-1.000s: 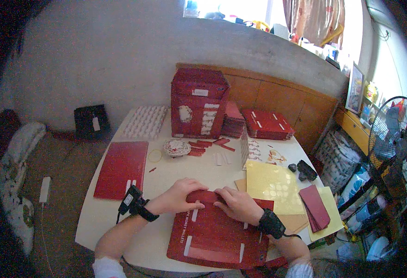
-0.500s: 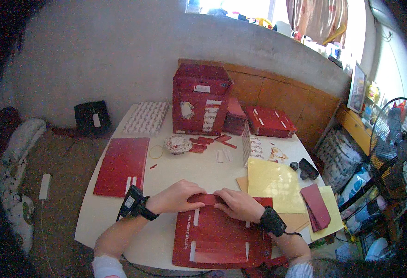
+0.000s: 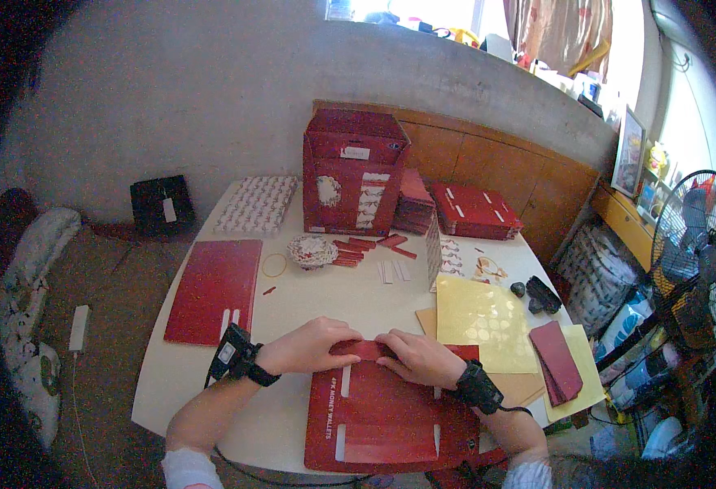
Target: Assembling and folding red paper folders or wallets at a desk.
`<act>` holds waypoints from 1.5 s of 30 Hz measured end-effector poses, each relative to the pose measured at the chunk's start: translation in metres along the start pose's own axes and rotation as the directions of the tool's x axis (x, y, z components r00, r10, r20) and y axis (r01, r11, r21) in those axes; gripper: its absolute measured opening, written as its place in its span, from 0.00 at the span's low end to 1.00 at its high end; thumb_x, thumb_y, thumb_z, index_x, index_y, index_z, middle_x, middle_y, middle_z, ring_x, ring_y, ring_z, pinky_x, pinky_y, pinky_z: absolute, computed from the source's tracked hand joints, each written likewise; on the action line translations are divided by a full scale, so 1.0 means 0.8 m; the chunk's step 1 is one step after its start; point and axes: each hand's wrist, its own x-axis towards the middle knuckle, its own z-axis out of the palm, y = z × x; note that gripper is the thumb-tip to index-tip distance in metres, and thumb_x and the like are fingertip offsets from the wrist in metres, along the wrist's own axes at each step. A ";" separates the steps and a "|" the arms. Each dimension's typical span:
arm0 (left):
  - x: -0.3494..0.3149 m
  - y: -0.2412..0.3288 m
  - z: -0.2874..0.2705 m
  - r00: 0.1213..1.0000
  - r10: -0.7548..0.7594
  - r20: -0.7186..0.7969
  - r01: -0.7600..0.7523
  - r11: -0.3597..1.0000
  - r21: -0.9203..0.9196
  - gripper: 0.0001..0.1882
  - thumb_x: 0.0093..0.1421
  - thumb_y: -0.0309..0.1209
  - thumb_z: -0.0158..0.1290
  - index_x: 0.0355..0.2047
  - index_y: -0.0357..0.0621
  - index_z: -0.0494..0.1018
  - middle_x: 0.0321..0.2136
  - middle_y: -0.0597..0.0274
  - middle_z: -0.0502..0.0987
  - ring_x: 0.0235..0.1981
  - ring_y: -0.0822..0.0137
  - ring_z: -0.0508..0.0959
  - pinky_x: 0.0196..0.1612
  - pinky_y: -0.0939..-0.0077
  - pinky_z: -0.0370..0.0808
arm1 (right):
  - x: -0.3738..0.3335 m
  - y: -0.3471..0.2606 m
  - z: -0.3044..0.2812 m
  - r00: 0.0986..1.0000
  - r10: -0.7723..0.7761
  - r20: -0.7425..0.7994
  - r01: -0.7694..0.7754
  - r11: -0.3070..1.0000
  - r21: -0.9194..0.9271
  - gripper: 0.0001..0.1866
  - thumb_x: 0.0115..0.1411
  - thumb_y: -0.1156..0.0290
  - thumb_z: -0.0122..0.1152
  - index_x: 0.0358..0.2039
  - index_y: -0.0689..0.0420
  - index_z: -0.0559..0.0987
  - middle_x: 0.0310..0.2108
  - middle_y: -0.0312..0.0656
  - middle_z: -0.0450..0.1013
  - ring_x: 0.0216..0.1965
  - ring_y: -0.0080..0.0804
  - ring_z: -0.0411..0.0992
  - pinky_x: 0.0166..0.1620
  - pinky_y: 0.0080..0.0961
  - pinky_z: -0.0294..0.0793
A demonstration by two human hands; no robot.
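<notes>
A red cardboard sheet (image 3: 322, 444) with white slots lies flat at the near edge of the table. A red paper envelope (image 3: 386, 447) spans its lower pair of white slots. At the sheet's upper part, my left hand (image 3: 312, 345) and my right hand (image 3: 423, 359) pinch a second red envelope (image 3: 366, 352) from both sides. Its middle shows between my fingers; its ends are hidden under the hands. Each wrist wears a black strapped device. To the right, several dark red envelopes (image 3: 555, 363) lie fanned on yellow paper.
A tall red box (image 3: 350, 175) stands at the back, beside a stack of red sheets (image 3: 476, 213). More red sheets (image 3: 215, 289) lie at the left. A small woven bowl (image 3: 311, 252), red strips (image 3: 354, 254) and yellow paper (image 3: 484, 326) are on the white table. A fan (image 3: 688, 244) stands far right.
</notes>
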 end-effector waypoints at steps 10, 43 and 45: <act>0.000 0.018 -0.001 0.944 -0.183 -0.273 0.182 0.983 -0.031 0.19 0.54 0.38 0.58 0.37 0.34 0.72 0.30 0.50 0.76 0.32 0.56 0.77 0.38 0.67 0.73 | -0.002 0.008 0.005 0.996 0.050 -0.075 -0.052 0.999 -0.016 0.19 0.61 0.62 0.53 0.47 0.59 0.66 0.37 0.49 0.68 0.37 0.49 0.71 0.39 0.38 0.72; -0.011 -0.029 -0.007 0.939 -0.219 0.267 0.242 -0.133 -0.961 0.21 0.66 0.35 0.42 0.54 0.34 0.62 0.53 0.53 0.69 0.52 0.61 0.70 0.57 0.65 0.65 | -0.007 0.015 -0.019 0.962 0.019 -0.273 -0.062 0.987 -0.148 0.20 0.58 0.65 0.57 0.48 0.61 0.69 0.37 0.49 0.72 0.37 0.47 0.73 0.39 0.36 0.74; -0.008 -0.021 -0.010 0.946 -0.157 0.283 0.254 -0.182 -0.950 0.22 0.66 0.35 0.39 0.56 0.34 0.61 0.54 0.52 0.67 0.54 0.60 0.69 0.58 0.63 0.63 | -0.006 0.018 -0.018 0.960 -0.004 -0.280 -0.040 0.988 -0.152 0.20 0.58 0.65 0.57 0.48 0.61 0.69 0.36 0.49 0.72 0.36 0.46 0.73 0.38 0.35 0.74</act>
